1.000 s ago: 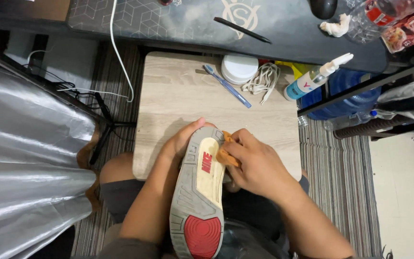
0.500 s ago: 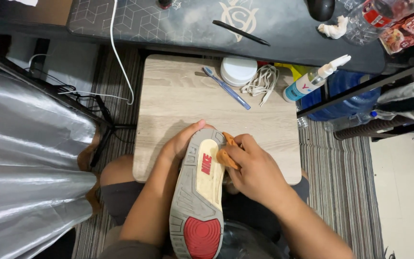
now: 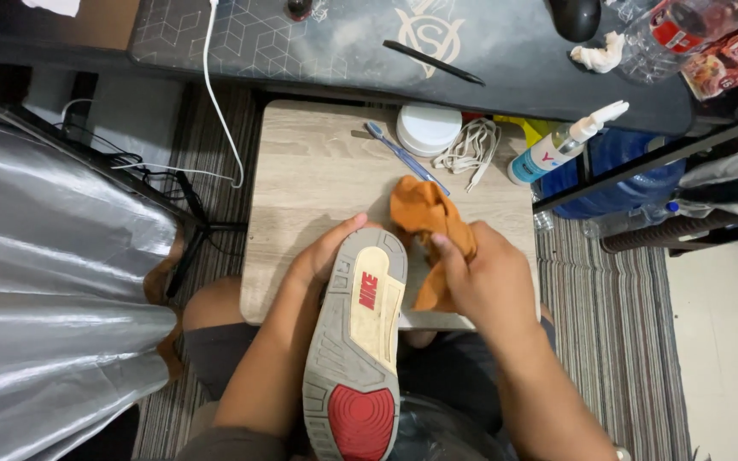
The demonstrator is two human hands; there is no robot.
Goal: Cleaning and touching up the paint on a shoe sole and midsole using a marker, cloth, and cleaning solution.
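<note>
My left hand (image 3: 325, 254) grips a sneaker (image 3: 359, 341) by its toe, sole turned up; the sole is grey and cream with a red heel patch. My right hand (image 3: 487, 277) holds an orange cloth (image 3: 424, 224) just right of the shoe's toe, the cloth bunched and spreading up over the small wooden table (image 3: 318, 171). The cloth is beside the sole, not pressed on it.
On the table's far edge lie a blue toothbrush (image 3: 405, 156), a round white lid (image 3: 428, 128), white laces (image 3: 470, 149) and a spray bottle (image 3: 561, 145). A dark desk (image 3: 343, 43) with a black pen (image 3: 433, 61) is behind. Silver fabric (image 3: 53, 282) hangs at left.
My right hand has pulled away from the sole to the right, and the orange cloth has opened out over the table. The shoe stays in my left hand.
</note>
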